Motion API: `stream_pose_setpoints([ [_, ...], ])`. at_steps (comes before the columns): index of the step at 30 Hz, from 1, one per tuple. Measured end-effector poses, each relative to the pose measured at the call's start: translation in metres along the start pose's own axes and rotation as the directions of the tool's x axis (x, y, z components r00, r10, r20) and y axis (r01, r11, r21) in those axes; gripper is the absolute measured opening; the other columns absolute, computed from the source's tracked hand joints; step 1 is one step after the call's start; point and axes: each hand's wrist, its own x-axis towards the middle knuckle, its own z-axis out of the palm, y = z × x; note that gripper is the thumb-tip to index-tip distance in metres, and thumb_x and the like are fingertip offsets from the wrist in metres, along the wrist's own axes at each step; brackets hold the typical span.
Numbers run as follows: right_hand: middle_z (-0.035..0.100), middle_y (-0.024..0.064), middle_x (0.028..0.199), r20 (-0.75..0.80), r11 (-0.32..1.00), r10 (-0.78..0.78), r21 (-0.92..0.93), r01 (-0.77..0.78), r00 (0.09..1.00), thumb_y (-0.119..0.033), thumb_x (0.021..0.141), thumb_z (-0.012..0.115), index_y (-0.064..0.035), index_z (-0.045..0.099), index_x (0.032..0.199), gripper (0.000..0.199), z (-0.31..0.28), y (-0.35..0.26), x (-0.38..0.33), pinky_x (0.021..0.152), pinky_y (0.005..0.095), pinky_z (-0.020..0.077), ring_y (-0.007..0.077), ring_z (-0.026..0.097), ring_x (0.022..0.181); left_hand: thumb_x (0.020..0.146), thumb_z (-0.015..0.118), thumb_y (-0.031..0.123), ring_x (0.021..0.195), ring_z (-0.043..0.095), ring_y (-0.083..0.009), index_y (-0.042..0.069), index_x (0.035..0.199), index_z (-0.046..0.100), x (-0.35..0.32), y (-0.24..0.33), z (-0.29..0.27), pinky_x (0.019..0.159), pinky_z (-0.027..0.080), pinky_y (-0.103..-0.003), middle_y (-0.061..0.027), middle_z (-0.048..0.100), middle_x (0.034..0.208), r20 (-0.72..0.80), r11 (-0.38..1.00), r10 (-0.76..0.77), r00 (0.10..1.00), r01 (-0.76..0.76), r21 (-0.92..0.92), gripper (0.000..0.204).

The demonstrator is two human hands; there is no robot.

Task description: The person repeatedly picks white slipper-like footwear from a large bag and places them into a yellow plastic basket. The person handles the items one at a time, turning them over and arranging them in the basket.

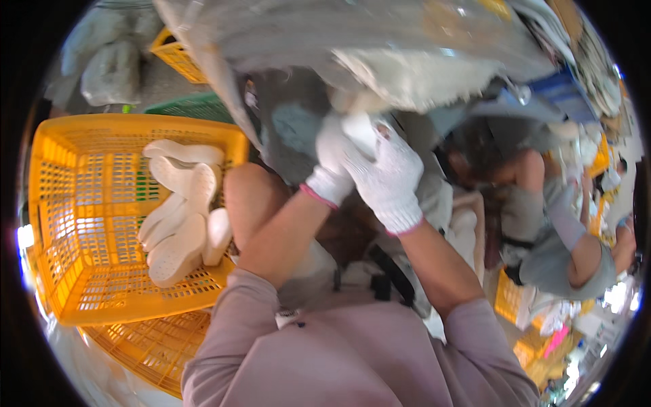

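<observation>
Both hands wear white knit gloves with pink cuffs and are raised together at picture centre, head view only. Left hand (330, 166) is closed around the lower side of a small white moulded piece (358, 130), apparently a foam shoe sole; right hand (388, 178) is curled over it from the right, fingers wrapped onto the same piece. The two gloves touch each other. Only the top end of the piece shows above the fingers; the rest is hidden inside the grip. Bare forearms rise from the lower edge, out of pale mauve sleeves (352, 359).

Directly above the hands: a grey machine surface (380, 34) with a rough off-white mass (413, 78) hanging at its underside, just above the held piece. Whether the piece touches it cannot be told.

Left of the forearms: a yellow perforated plastic crate (88, 224), tilted toward the camera, holding a loose pile of white foam shoe soles (182, 217) against its right wall. A second yellow crate (152, 349) sits below it, a third (178, 57) farther back beside a green crate (193, 105).

Right side: another person (563, 251) in a grey top, seated, arm bent, well apart from the hands. More yellow crates (508, 295) near them. Detail there is blurred.
</observation>
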Motion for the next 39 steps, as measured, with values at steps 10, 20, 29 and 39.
stream_pose_setpoints([
  [10,0.073,0.0157,0.112,0.626,0.813,0.135,0.373,-0.447,0.768,-0.032,0.082,0.079,-0.0035,0.059,0.140,0.067,-0.070,-0.014,-0.007,0.091,0.0408,0.0582,0.0309,0.074,0.099,0.108,0.041,0.053,0.088,0.069,-0.0338,0.007,0.104,0.062,-0.021,0.026,0.036,0.086,0.057,-0.047,-0.0138,0.067,0.091,0.222,0.898,-0.296,0.929,0.350,-0.268,0.050],
  [20,0.072,0.0231,0.126,0.700,0.913,0.162,0.162,-0.376,0.695,-0.029,0.091,0.079,0.0016,0.052,0.148,0.070,-0.086,0.011,-0.044,0.101,0.0441,0.0547,0.0350,0.071,0.116,0.114,0.045,0.052,0.107,0.065,-0.0218,0.005,0.129,0.066,-0.031,0.011,0.041,0.101,0.053,-0.037,-0.0090,0.071,0.119,-0.251,0.995,-0.011,0.968,-0.015,-0.099,0.054],
  [29,0.073,0.0185,0.092,0.178,0.899,0.062,0.417,-0.133,0.982,-0.045,0.091,0.073,-0.0071,0.073,0.103,0.040,-0.075,0.034,-0.056,0.077,0.0454,0.0577,0.0381,0.073,0.084,0.110,0.051,0.037,0.102,0.064,-0.0258,0.004,0.125,0.065,-0.011,0.026,0.011,0.093,0.055,-0.039,-0.0108,0.067,0.116,-0.212,0.937,-0.016,0.977,0.089,0.338,0.039],
  [39,0.075,0.0132,0.108,-0.434,0.165,0.726,-0.643,-0.748,0.534,-0.035,0.097,0.072,-0.0066,0.072,0.129,0.043,-0.234,0.193,-0.466,0.088,0.0440,0.0569,0.0278,0.071,0.099,0.110,0.057,0.045,0.093,0.067,-0.0125,0.004,0.137,0.069,-0.044,-0.024,0.037,0.078,0.053,-0.026,-0.0119,0.073,0.115,-0.115,0.366,-0.335,0.935,0.242,0.899,0.050],
])
